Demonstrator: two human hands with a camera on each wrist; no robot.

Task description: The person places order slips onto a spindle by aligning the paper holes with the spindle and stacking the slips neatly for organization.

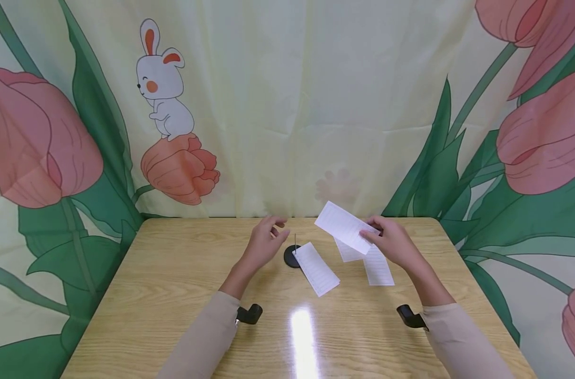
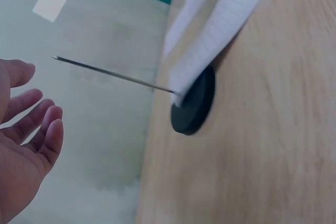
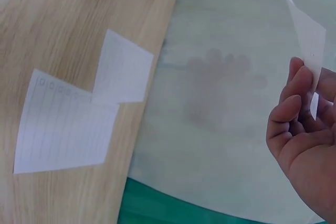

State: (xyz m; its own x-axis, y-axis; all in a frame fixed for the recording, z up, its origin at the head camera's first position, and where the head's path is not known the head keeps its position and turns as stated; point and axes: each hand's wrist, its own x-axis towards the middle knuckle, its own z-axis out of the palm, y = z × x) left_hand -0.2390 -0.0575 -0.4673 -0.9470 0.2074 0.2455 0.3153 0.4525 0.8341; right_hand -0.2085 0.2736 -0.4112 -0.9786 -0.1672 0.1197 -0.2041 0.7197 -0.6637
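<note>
My right hand pinches a lined white paper slip by its right end, above the table; the slip also shows edge-on in the right wrist view. To the left, a thin upright metal spike rises from a round black base. One lined slip is stuck on that spike at its corner, low down by the base. My left hand hovers just left of the spike, fingers loosely bent and holding nothing. Two more lined slips, one overlapping another, lie under the right hand.
The wooden table ends at a far edge against a curtain printed with tulips and a rabbit. A black wrist camera sits on the left sleeve, another on the right. Light glares off the table's front middle.
</note>
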